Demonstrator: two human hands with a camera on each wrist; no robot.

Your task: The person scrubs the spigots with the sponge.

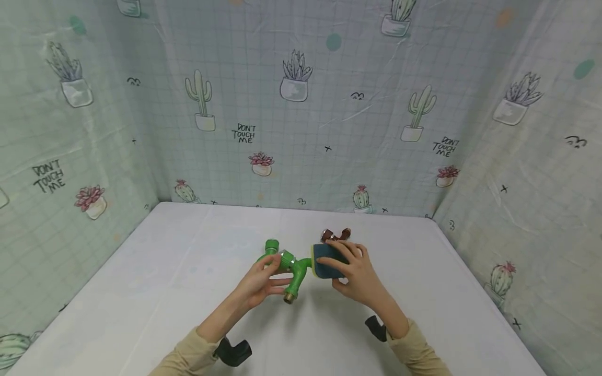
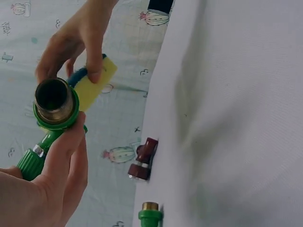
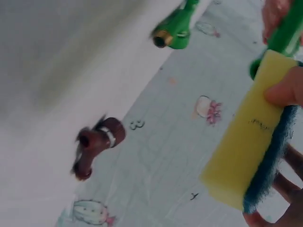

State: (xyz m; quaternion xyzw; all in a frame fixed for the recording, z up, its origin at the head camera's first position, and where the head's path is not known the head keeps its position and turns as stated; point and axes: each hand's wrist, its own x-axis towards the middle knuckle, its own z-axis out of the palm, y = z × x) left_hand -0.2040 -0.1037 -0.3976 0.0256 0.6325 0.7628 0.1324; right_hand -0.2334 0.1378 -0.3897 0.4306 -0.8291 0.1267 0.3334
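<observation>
My left hand [image 1: 257, 283] grips a green faucet [image 1: 297, 274] by its ribbed knob, holding it above the table with the brass threaded end pointing down. In the left wrist view that threaded end [image 2: 54, 99] faces the camera. A yellow sponge with a dark blue scouring side [image 3: 251, 127] is pinched between the thumb and fingers of my right hand [image 1: 359, 274]. The sponge is at the faucet's spout end; whether they touch is hard to tell. Behind the left hand lies a second green faucet [image 1: 271, 245]. A dark red faucet [image 3: 97, 144] lies beyond the right hand.
The white table [image 1: 188, 261] runs back to a fabric curtain [image 1: 301, 130] printed with cacti, which also hangs on both sides. Dark curved pieces, likely part of the wrist camera mounts [image 1: 235, 353], stick out near both forearms.
</observation>
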